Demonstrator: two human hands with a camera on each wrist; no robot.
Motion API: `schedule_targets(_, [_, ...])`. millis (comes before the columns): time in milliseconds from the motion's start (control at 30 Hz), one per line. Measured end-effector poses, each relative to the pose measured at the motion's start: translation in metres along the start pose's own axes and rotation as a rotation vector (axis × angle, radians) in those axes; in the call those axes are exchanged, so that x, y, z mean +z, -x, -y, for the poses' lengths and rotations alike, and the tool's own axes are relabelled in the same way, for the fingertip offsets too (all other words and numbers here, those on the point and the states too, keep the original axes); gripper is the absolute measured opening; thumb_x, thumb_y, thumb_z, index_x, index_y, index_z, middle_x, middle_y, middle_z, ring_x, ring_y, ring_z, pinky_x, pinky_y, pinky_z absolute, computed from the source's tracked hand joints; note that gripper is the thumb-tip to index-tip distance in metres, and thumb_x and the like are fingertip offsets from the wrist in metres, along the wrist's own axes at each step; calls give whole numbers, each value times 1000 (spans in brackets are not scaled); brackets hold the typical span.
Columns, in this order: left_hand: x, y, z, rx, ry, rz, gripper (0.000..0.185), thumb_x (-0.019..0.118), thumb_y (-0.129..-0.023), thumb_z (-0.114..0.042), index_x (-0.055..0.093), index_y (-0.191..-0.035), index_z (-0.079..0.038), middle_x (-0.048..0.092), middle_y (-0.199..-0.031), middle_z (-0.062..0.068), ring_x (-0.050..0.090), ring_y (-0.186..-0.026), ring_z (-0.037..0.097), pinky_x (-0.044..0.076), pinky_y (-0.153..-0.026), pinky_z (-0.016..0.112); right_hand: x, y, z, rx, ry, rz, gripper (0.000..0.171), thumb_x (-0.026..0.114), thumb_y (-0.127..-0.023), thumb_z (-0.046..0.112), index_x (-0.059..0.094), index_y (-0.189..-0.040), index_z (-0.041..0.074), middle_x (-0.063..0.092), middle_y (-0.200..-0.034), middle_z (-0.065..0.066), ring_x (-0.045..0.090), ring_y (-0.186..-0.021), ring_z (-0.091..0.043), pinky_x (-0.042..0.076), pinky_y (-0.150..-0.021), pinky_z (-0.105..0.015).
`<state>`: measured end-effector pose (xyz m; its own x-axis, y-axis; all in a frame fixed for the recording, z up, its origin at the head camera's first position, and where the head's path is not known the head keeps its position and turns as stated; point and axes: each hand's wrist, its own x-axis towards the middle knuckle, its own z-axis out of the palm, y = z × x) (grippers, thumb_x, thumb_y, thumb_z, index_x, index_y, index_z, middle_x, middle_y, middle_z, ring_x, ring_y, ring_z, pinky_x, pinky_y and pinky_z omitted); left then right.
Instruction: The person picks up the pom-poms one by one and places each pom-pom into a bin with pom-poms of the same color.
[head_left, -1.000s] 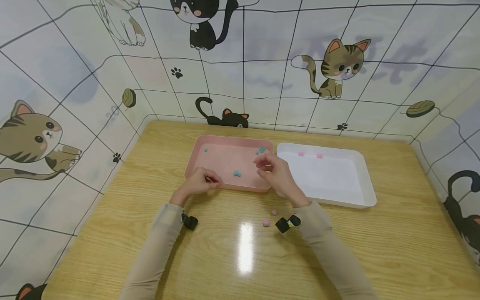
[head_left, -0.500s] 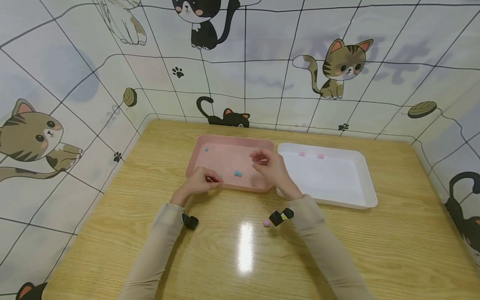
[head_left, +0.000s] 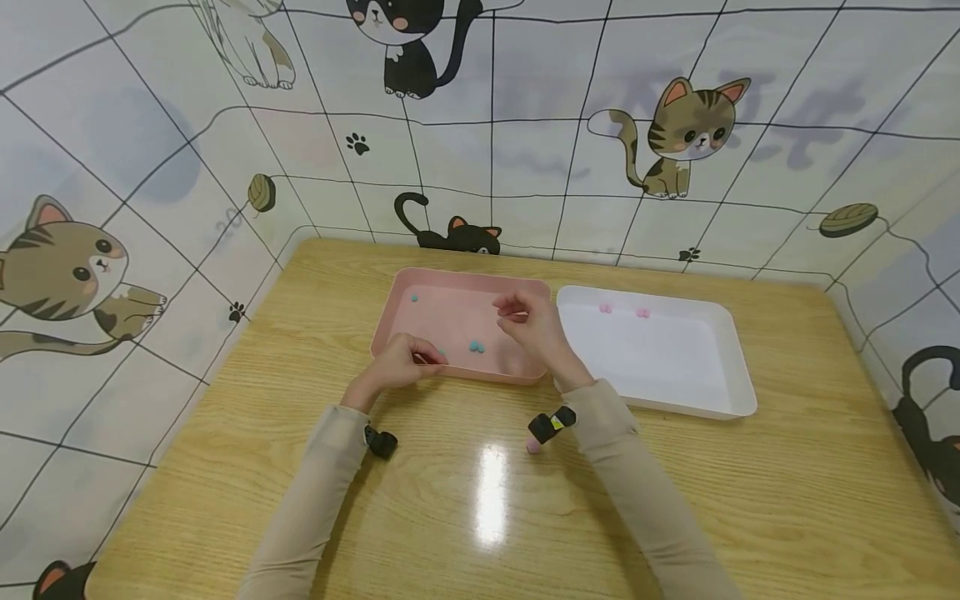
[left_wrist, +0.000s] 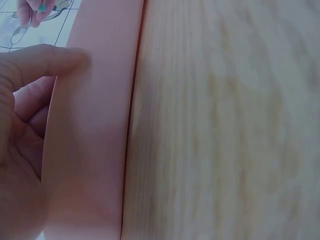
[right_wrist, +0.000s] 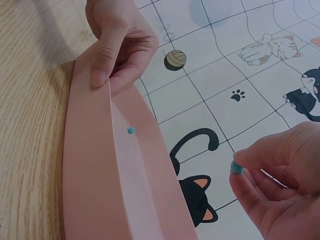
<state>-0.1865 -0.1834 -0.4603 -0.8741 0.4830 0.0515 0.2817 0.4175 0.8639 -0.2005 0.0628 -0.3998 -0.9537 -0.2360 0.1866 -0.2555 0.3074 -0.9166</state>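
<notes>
My left hand (head_left: 401, 361) grips the near wall of the pink tray (head_left: 487, 376), thumb outside and fingers inside, as the right wrist view shows. Above the tray's right half, my right hand (head_left: 542, 329) pinches a small teal lump (right_wrist: 237, 167) between thumb and fingertip. A teal cluster (head_left: 476, 347) lies on the tray floor between the hands. Another teal bit (head_left: 414, 297) sits near the back left corner, and one more (right_wrist: 131, 130) lies by the near wall close to my left hand. The tray's back right corner is partly hidden by my right hand.
A white tray (head_left: 660, 358) stands right of the pink one, with two small pink pieces (head_left: 605, 308) (head_left: 642, 313) along its back. On the wooden table in front, a pink lump (head_left: 533, 447) is partly covered by the right wrist camera. Cat-patterned walls rise behind and beside the table.
My right hand has moved left over the pink tray, away from the white tray, and now covers where a teal cluster showed at the back right. My left hand stays on the tray wall.
</notes>
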Motion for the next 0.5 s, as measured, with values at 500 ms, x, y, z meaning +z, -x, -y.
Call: schedule_targets(500, [0, 0, 0, -9, 4, -1, 4, 72, -81, -6, 74, -81, -1, 70, -80, 9, 64, -65, 19, 51, -56, 24, 3, -7, -6, 8, -9, -63, 21, 64, -80, -12, 62, -101, -9, 61, -104, -24, 61, -91, -34, 52, -83, -35])
